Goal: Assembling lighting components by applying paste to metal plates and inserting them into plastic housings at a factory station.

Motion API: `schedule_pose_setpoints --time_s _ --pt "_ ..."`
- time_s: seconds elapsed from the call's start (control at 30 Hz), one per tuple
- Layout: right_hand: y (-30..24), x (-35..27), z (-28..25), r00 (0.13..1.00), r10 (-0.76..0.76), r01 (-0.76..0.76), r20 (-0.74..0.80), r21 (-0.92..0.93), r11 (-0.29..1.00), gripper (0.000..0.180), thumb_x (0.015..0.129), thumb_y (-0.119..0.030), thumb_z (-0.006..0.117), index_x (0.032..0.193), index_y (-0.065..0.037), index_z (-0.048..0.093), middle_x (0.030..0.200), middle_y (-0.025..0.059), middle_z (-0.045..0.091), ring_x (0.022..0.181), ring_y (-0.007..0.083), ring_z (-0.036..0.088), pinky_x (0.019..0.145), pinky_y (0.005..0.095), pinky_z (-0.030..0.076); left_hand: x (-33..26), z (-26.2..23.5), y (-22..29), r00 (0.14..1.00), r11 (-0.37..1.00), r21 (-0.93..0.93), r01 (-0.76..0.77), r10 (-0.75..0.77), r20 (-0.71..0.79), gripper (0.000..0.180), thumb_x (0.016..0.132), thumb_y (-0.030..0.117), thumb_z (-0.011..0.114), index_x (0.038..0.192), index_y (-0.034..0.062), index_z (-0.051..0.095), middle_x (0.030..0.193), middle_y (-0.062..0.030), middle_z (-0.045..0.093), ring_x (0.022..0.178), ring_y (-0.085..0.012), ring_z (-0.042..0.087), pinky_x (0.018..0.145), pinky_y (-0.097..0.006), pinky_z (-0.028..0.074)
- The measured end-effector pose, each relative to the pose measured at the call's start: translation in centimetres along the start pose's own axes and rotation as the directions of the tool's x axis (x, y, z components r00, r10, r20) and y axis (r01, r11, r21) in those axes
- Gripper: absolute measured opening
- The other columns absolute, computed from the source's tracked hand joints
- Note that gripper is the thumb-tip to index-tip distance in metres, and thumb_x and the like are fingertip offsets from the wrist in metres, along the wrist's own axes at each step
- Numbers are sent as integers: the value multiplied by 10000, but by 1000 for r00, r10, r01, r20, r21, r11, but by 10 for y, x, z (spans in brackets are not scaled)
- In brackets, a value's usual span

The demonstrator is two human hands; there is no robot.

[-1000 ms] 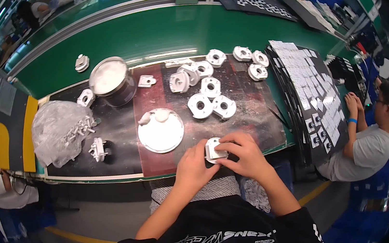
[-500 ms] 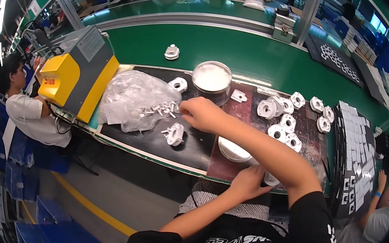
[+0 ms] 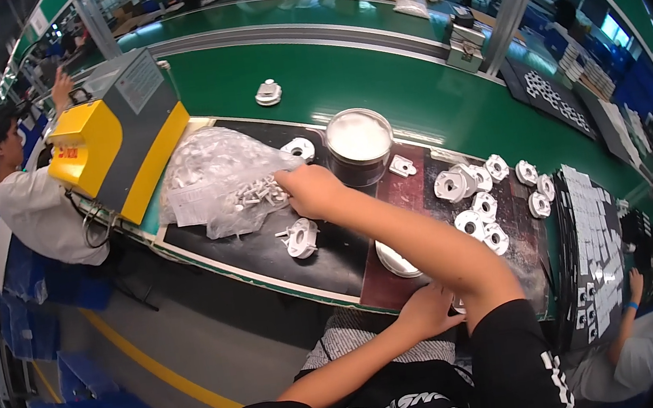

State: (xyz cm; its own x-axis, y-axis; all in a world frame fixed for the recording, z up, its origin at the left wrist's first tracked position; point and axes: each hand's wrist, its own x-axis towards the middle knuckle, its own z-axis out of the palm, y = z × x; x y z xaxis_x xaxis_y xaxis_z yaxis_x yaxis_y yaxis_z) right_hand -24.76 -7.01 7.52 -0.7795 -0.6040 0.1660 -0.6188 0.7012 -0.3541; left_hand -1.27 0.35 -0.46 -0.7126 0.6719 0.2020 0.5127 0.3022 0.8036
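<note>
My right hand [image 3: 311,193] reaches across to the mouth of a clear plastic bag [image 3: 208,165]. Its fingers are curled together at the heap of small white peg-like pieces [image 3: 258,194]; whatever they pinch is hidden. Close to the front edge of the bench, my left hand [image 3: 428,311] is closed around a white plastic part [image 3: 458,303], mostly covered by my right forearm. A round white-topped container [image 3: 359,136] stands beyond my right wrist. Below the bag lies a white housing [image 3: 300,239] with pegs sticking out, and another ring-shaped white housing [image 3: 299,149] sits behind the bag.
Several white housings [image 3: 469,224] are grouped on the right of the bench. A round white lid-like piece [image 3: 395,261] lies under my right forearm. At the left stands a yellow and grey machine [image 3: 118,136], with a person beside it. Stacked sheets of parts [image 3: 592,245] are at the right.
My right hand has moved left into the small white pieces at the bag's mouth. My left hand keeps its hold near the bench edge. The person at the left has raised a hand.
</note>
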Motion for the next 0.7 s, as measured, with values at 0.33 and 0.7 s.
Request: schedule_pose_setpoints --time_s 0.33,0.7 --pt "67 -194 -115 960 279 -266 2 304 915 250 825 -54 792 1043 -22 673 847 123 734 801 247 745 738 357 579 0 -12 9 993 996 72 -58 65 -97 695 817 374 832 1308 -22 540 982 -190 685 913 -362 691 769 -463 579" --pt "89 -231 -85 979 188 -187 -80 23 982 259 802 -86 795 1008 -54 643 892 138 701 897 354 662 788 472 533 1 -9 8 994 988 140 -70 80 -69 737 821 393 824 1333 -43 521 969 -172 682 903 -331 688 757 -438 581"
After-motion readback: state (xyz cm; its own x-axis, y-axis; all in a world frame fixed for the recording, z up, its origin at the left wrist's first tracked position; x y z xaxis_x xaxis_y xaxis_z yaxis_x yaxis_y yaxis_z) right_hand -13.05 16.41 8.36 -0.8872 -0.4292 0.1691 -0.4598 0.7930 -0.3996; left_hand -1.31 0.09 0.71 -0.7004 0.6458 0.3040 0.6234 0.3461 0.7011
